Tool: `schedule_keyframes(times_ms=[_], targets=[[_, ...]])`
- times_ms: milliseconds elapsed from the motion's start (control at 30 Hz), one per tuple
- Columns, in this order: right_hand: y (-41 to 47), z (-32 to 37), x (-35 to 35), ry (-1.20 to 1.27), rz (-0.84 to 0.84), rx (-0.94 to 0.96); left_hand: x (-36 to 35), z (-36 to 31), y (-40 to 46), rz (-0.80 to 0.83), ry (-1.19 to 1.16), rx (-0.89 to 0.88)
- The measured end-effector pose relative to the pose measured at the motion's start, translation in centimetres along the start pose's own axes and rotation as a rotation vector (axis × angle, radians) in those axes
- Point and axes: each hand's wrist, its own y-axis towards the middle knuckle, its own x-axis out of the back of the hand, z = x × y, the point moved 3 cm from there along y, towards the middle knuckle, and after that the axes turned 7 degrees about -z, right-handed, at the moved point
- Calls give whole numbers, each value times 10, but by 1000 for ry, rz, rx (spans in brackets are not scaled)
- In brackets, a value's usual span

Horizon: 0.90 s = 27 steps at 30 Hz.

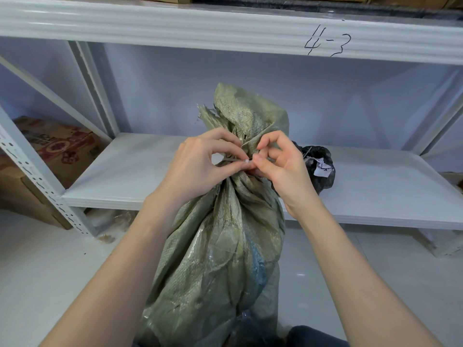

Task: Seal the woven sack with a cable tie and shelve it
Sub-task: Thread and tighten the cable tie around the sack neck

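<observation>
Green woven sack stands upright before white shelf. Left hand and right hand fingers pinch cable tie at bunched neck.

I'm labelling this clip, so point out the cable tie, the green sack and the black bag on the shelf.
cable tie [235,160], head view, on the strap beside its white tip.
green sack [220,246], head view, on the body below the neck.
black bag [323,176], head view, on its right side.
</observation>
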Motion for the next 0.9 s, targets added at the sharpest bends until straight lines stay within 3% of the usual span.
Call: schedule_keyframes(times_ms=[267,500,733,900], targets=[[0,-1,2,3,-12,-30,2,5,0,-6,14,3],[1,-8,0,213,-45,-176,7,12,-1,-19,12,24],[-1,-11,-6,256,-49,-234,7,12,-2,-53,34,2],[-4,-13,-9,55,-9,-170,5,11,-2,-56,41,-7]])
